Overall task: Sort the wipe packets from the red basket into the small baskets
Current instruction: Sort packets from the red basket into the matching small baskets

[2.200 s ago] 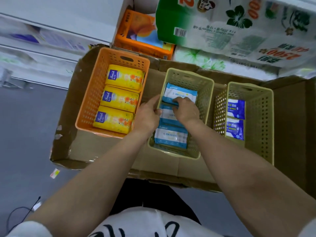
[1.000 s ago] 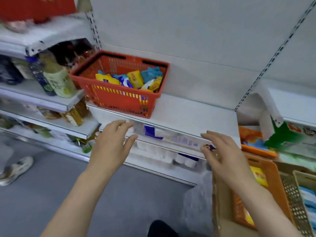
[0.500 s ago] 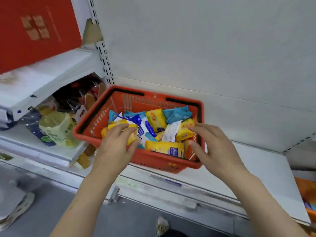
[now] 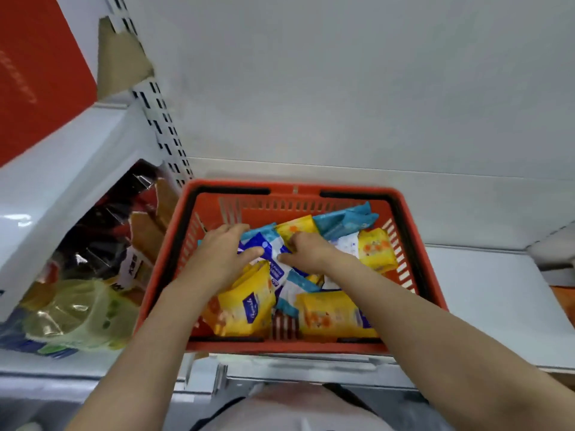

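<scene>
Red basket [image 4: 161, 284]: it stands on the white shelf [image 4: 485, 300], straight in front of you, with the long side to you.
Wipe packets: they lie in a loose heap inside the red basket, yellow, light blue, and white with dark blue.
Yellow packets: one [image 4: 245, 303] leans at the 6 o'clock wall, one [image 4: 329, 315] lies flat just beside it, and one [image 4: 375, 248] is at 3 o'clock.
Light blue packet [image 4: 345, 220]: it lies at about 1 o'clock, against the far wall.
Your left hand [image 4: 225, 253]: it lies on the heap at 9 o'clock, the grip spread, straight fingers resting on the white and blue packet [image 4: 270, 245].
Your right hand [image 4: 306, 251]: it is in the middle of the basket; the fingers curl at the edge of the same white and blue packet, but I cannot tell if the grip really pinches it.
Side shelf [image 4: 77, 157]: at 9 o'clock of the basket, bagged goods [image 4: 77, 315] lie under it.
</scene>
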The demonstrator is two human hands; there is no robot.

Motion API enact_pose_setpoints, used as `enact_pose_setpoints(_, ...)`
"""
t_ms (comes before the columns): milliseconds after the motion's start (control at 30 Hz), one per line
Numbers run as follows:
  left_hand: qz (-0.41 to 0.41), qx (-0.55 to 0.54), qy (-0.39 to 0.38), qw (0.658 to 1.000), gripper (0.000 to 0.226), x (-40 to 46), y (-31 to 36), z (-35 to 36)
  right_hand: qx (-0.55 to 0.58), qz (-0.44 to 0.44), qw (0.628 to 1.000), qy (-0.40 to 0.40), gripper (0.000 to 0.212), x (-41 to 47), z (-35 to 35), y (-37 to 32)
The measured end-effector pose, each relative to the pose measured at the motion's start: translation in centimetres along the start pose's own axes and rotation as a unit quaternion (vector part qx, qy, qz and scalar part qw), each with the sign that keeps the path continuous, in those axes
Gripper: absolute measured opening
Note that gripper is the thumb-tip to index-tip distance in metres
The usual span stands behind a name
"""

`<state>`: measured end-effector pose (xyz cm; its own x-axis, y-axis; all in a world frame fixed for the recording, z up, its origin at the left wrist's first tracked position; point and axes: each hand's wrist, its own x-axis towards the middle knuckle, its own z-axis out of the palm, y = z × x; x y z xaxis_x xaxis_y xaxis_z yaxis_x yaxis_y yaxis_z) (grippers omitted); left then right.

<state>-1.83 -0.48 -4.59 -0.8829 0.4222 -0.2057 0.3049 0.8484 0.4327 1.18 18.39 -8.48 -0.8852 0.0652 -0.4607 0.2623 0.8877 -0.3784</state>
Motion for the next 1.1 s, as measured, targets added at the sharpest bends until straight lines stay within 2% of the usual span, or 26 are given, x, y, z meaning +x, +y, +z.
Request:
enact_pose_setpoints(167,0.029,-0.008,-0.033,0.999,0.066,2.0,-0.8,-1.2,0.034,0.057,0.997,0.029,0.040,1.7,2.5,-0.3)
enact_pose_setpoints(333,0.030,-0.037,-0.053,0.997,0.069,2.8,-0.5,-1.2,0.065,0.067,0.992,0.080,0.045,1.3,1.3,1.1)
enact_pose_setpoints(433,0.034,-0.041,-0.063,0.997,0.067,3.1,0.0,-0.8,0.061,0.069,0.996,0.009,0.050,0.9,1.6,0.5)
enact_pose_setpoints(500,0.034,-0.042,-0.064,0.996,0.067,3.0,0.0,-0.5,0.064,0.063,0.996,-0.022,0.044,0.8,2.7,-0.2)
enact_pose_setpoints(600,0.018,-0.053,-0.069,0.996,0.067,2.9,-0.6,-0.1,0.046,0.048,0.997,0.029,0.039,1.1,3.3,-0.6)
enact_pose_setpoints(667,0.002,-0.071,-0.068,0.995,0.071,3.0,-1.0,-0.1,0.102,0.072,0.989,0.076,0.040,0.5,1.4,-0.3)
enact_pose_setpoints(733,-0.009,-0.105,-0.042,0.994,0.078,3.4,-1.0,-0.2,0.291,0.102,0.947,0.095,0.033,-0.7,-1.6,0.6)
enact_pose_setpoints(800,-0.015,-0.169,-0.010,0.985,0.084,3.7,-0.5,-0.6,0.450,0.074,0.887,0.068,0.038,-2.8,-4.4,0.9)
enact_pose_setpoints(867,-0.021,-0.306,-0.013,0.952,0.081,3.6,0.8,-1.1,0.500,0.033,0.864,0.052,0.035,-4.6,-5.9,0.2)
enact_pose_setpoints(933,-0.030,-0.443,-0.036,0.896,0.056,3.3,2.4,-1.4,0.525,0.024,0.848,0.064,0.029,-5.9,-6.0,-1.3)
enact_pose_setpoints(1000,-0.048,-0.502,-0.025,0.863,0.039,3.2,3.5,-1.7,0.570,0.032,0.817,0.075,0.024,-6.7,-5.2,-2.3)
enact_pose_setpoints(1100,-0.081,-0.544,0.001,0.835,0.035,3.4,3.8,-1.5,0.657,0.045,0.748,0.082,0.025,-7.9,-4.1,-2.0)
